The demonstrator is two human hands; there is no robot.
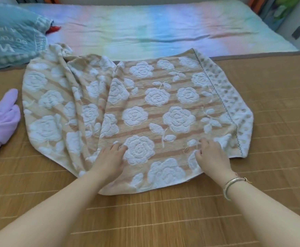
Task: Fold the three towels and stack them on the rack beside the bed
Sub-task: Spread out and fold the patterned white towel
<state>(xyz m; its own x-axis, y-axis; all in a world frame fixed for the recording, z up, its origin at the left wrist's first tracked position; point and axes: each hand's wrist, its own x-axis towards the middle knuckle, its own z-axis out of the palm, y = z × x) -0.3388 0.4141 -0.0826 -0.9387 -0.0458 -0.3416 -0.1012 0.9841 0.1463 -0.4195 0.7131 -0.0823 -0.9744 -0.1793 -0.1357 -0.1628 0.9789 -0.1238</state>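
The left hand [110,160] lies palm down on the rose towel [145,111], near its front edge. Its fingers [118,148] are spread a little and pressed flat on the cloth; they do not pinch anything. The right hand [212,156] rests on the same towel, more to the right side. Its fingers [201,144] are bent and seem to nip a small bit of the cloth, but whether they really hold it or only press on it cannot be told. On the right wrist there is a thin bracelet [234,182].

The rose towel is beige with stripes and white raised roses. Its right part is laid flat, with a stitched hem at the right side, and its left part is bunched in loose folds. It lies on a woven bamboo mat [270,175] that covers the near part of the bed. A crumpled purple towel [1,118] lies on the mat at the left edge, apart from the rose towel.

Behind the mat there is a sheet in pastel rainbow colours [145,27]. A teal pillow [10,38] with white letters sits at the far left, touching the upper left corner of the rose towel.
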